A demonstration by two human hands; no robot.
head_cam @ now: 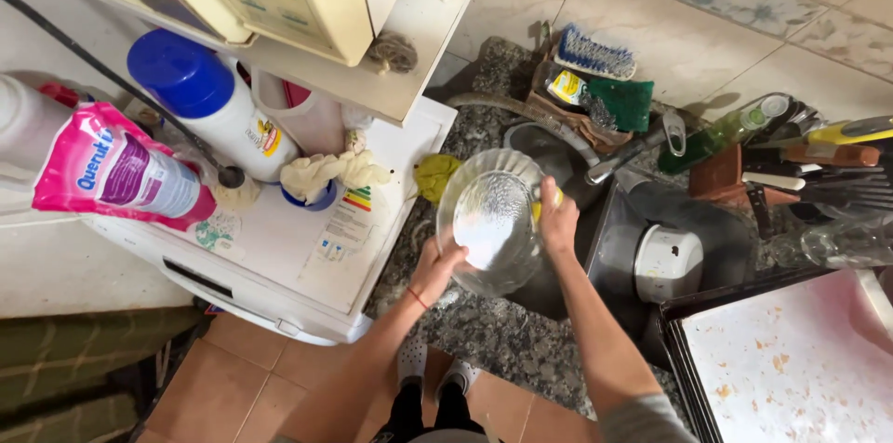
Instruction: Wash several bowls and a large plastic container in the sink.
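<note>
Head view shows the left hand [435,266] gripping a clear ribbed glass bowl [491,218] tilted over the dark sink [707,229], steadying it while the right hand [558,220] clasps a yellow sponge [547,203] against its rim.

A pink-and-purple refill pouch [116,169] lies far left beside a white bottle with blue cap [216,104]; a colour-striped rating label [356,198] marks the white appliance's top, right of them.
</note>
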